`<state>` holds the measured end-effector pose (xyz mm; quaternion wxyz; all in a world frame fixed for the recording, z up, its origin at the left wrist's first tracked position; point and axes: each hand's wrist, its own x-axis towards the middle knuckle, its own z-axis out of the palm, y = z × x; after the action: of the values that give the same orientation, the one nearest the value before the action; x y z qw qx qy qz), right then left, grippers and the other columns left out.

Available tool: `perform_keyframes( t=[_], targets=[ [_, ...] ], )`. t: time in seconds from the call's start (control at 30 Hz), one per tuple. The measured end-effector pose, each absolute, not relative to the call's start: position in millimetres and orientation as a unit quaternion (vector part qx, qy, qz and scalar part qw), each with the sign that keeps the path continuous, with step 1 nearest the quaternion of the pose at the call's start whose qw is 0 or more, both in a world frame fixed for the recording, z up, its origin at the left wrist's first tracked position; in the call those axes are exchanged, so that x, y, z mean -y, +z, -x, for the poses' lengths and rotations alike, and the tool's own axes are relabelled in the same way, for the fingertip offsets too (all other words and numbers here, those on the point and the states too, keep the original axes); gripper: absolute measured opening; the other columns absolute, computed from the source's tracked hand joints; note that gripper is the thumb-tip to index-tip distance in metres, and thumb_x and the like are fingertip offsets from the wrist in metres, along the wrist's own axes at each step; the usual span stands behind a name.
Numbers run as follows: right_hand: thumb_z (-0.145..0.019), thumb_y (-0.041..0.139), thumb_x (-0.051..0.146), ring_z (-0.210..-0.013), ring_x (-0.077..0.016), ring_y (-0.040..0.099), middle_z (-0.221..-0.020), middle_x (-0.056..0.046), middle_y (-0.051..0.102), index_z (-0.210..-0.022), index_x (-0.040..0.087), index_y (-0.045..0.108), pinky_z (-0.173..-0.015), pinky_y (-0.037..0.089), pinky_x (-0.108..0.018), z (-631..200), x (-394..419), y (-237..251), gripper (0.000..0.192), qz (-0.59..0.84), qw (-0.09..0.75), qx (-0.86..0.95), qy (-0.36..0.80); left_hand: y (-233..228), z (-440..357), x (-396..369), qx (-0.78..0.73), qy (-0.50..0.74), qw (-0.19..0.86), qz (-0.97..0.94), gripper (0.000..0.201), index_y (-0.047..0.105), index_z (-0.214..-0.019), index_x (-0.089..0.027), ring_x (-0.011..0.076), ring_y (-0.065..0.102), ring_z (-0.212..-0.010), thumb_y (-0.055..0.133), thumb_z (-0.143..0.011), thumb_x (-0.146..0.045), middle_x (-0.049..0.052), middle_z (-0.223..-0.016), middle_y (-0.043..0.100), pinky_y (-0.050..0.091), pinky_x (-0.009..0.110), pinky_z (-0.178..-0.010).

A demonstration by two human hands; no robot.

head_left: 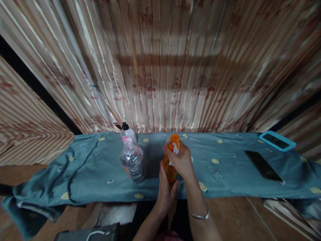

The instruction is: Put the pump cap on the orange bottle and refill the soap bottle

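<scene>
Two hands gripping an orange spray bottle on the desk.
The right hand (182, 160) is closing around the orange plastic spray bottle (170, 164) near its top while the left hand (165, 190) is gripping its base, beside a clear plastic water bottle (131, 157) on the blue-grey cloth (225, 167).

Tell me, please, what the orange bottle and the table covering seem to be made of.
The orange bottle looks like translucent plastic: light glows through its body below an opaque orange cap. The table covering seems woven fabric, matte teal, since it wrinkles and drapes over the edge.
</scene>
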<state>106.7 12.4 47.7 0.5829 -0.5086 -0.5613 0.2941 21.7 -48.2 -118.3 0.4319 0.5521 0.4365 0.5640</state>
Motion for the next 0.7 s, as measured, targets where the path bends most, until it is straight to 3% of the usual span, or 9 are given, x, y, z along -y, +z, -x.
perform_keyframes(
  t=[0.07,0.13,0.3,0.4,0.47,0.6,0.7],
  targets=[
    [-0.089,0.086,0.044,-0.067,-0.0131,0.060,-0.077,0.004,0.065,-0.092,0.018,0.068,-0.068,0.051,-0.030,-105.9,-15.4,49.3,0.031,0.506,0.582,0.563,0.297,-122.2,-26.4,58.5,-0.448,0.564,0.418,-0.553,0.096,0.015,-0.176,-0.024,0.0367,0.017,-0.176,0.069,-0.098,-0.032,0.018,-0.187,0.020,0.018,0.059,-0.143],
    [-0.090,0.086,0.043,-0.066,-0.0125,0.059,-0.077,0.004,0.065,-0.093,0.018,0.068,-0.067,0.051,-0.029,-108.9,-15.5,45.8,0.031,0.497,0.587,0.560,0.307,-123.0,-25.2,62.4,-0.450,0.556,0.411,-0.565,0.093,0.017,-0.176,-0.024,0.0369,0.017,-0.176,0.068,-0.099,-0.033,0.017,-0.187,0.019,0.019,0.060,-0.143],
    [-0.091,0.085,0.057,-0.078,-0.0158,0.069,-0.092,-0.002,0.073,-0.104,0.017,0.072,-0.075,0.060,-0.034,-128.8,-13.4,29.9,0.043,0.442,0.598,0.574,0.342,-108.2,3.6,34.7,-0.451,0.511,0.406,-0.609,0.091,0.042,-0.167,-0.023,0.0423,0.038,-0.167,0.084,-0.089,-0.041,0.020,-0.175,0.045,0.028,0.067,-0.139],
    [-0.092,0.082,0.064,-0.085,-0.0181,0.073,-0.099,-0.005,0.076,-0.111,0.017,0.074,-0.080,0.063,-0.038,-135.9,-12.1,22.4,0.052,0.424,0.600,0.587,0.341,-91.3,18.6,8.8,-0.455,0.499,0.418,-0.608,0.110,0.050,-0.162,-0.020,0.0469,0.043,-0.163,0.101,-0.067,-0.041,0.021,-0.170,0.051,0.029,0.069,-0.138],
    [-0.096,0.077,0.065,-0.086,-0.0186,0.074,-0.101,-0.005,0.077,-0.116,0.017,0.073,-0.080,0.064,-0.038,-135.3,-7.8,18.3,0.052,0.433,0.607,0.586,0.318,-81.5,20.1,-1.1,-0.432,0.488,0.456,-0.606,0.116,0.051,-0.162,-0.021,0.0463,0.045,-0.162,0.104,-0.060,-0.039,0.020,-0.169,0.053,0.030,0.068,-0.138],
    [-0.106,0.065,0.052,-0.105,-0.0256,0.076,-0.115,-0.012,0.077,-0.131,0.014,0.069,-0.096,0.063,-0.049,-121.0,12.6,11.8,0.045,0.490,0.614,0.576,0.227,-75.5,8.4,1.9,-0.396,0.502,0.504,-0.580,0.109,0.048,-0.164,-0.023,0.0411,0.053,-0.158,0.099,-0.069,-0.044,0.016,-0.167,0.057,0.038,0.060,-0.137],
    [-0.107,0.062,0.046,-0.134,-0.0363,0.066,-0.141,-0.027,0.067,-0.145,0.006,0.060,-0.114,0.052,-0.063,-102.0,32.9,7.1,0.056,0.531,0.609,0.571,0.144,-81.3,-4.7,12.6,-0.398,0.557,0.471,-0.557,0.096,0.050,-0.162,-0.020,0.0421,0.046,-0.163,0.089,-0.082,-0.055,0.019,-0.168,0.055,0.033,0.059,-0.140]
  ],
)
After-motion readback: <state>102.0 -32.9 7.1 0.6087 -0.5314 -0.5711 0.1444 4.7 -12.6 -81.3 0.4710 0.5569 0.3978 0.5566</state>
